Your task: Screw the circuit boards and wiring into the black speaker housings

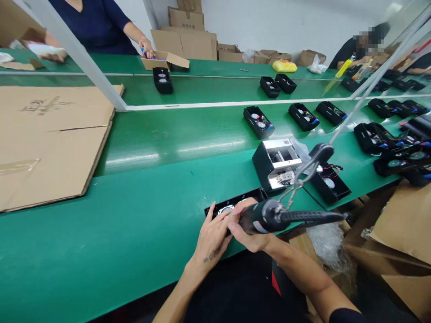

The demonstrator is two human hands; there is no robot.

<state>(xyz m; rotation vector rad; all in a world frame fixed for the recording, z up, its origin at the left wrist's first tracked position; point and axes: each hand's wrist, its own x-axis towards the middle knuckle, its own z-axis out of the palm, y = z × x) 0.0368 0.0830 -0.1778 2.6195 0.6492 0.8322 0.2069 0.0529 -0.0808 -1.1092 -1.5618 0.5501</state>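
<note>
"What was going on at the near side?"

"A black casing (257,196) lay open on the green bench (101,251), a little right of the middle, with both hands over it."

"And the right hand (248,237)?"

"Wrapped around a black power screwdriver (261,217), whose thick cord (310,217) ran off to the right. Its tip was hidden from me."

"The left hand (212,240), then?"

"Its fingers reached over the casing's near side, by a round silver part (225,210), right up against the other hand. Whether it was pinching anything, I couldn't tell."

"What stood around them?"

"Just beyond, a silver-and-black device (278,163). To the right of that was a second open casing (332,184) with red wires, and similar units (259,121) were spread out toward the far right. Over on the left lay a flat cardboard sheet (54,143)."

"Anybody else about?"

"At the far left, a co-worker (94,27) in a dark blue top had one hand at a small open carton (158,63). Another person (348,49) leaned forward at the far right."
</note>
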